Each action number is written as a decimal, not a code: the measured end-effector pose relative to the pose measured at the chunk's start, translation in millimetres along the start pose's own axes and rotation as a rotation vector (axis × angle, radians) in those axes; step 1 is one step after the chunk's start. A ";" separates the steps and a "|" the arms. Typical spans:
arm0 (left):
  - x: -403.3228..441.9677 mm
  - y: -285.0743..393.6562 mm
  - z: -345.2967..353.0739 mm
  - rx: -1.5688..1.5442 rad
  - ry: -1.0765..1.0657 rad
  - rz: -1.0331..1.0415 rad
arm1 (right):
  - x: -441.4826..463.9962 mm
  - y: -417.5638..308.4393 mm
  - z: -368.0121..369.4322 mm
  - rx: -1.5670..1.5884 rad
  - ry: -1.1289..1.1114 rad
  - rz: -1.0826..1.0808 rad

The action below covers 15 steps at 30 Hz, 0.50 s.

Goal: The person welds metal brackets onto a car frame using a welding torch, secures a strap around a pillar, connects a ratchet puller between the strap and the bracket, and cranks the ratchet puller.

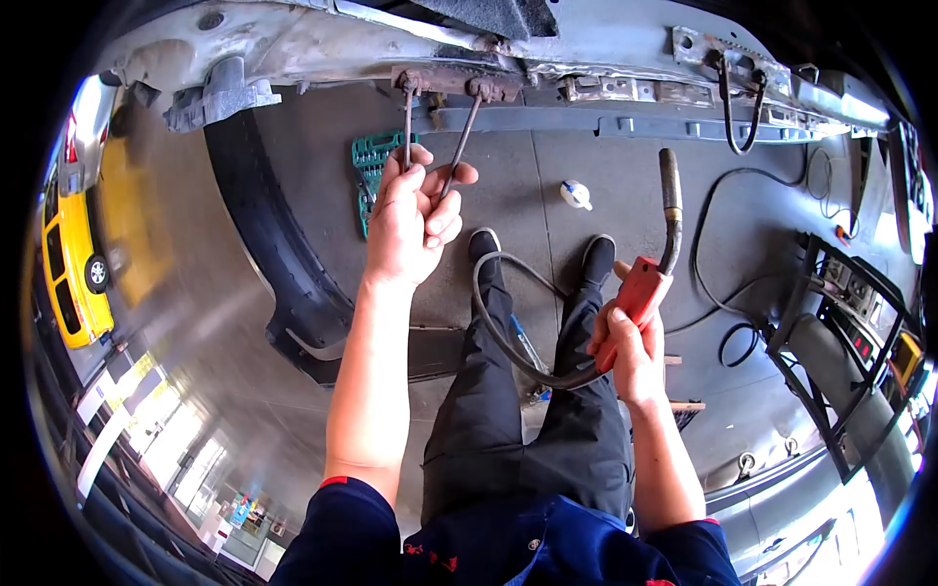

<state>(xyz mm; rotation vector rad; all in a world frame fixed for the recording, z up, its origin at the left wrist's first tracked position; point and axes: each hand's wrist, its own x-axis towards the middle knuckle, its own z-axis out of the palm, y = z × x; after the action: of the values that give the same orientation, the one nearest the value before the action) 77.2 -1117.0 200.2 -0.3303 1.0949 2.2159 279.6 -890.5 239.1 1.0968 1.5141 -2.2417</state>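
Note:
My left hand (410,220) is closed around the lower end of a U-shaped metal rod (462,142). The rod's two legs run up to a rusty plate (451,86) set against the car's bare metal body edge (293,44). In my right hand (635,356) is a welding torch with a red handle (635,293). Its bent neck and nozzle (669,181) point up toward the body edge, apart from it. A thick grey cable (508,347) leaves the handle's bottom and loops past my legs. My fingers hide the rod's bend.
A second U-shaped rod (745,142) hangs from a plate at right. Below lie a green tool case (376,156), a black bumper (269,205) and a white round object (575,194). A framed machine (850,342) stands at right, with a black hose (699,234) nearby. A yellow vehicle (73,264) is far left.

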 end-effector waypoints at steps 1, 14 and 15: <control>-0.2 0.3 0.4 0.000 -0.003 0.001 | 0.1 0.2 0.5 -0.019 -0.004 0.013; -19.4 -9.6 28.1 1.309 0.464 0.471 | 4.6 5.9 4.3 0.021 -0.003 0.007; -15.4 -11.6 29.2 1.308 0.465 0.472 | 4.7 5.6 5.4 0.020 -0.003 0.006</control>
<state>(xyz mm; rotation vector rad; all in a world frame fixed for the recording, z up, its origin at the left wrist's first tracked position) 98.0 -1095.7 218.5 0.0233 2.7752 1.2838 276.9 -896.7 232.9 1.1012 1.4878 -2.2587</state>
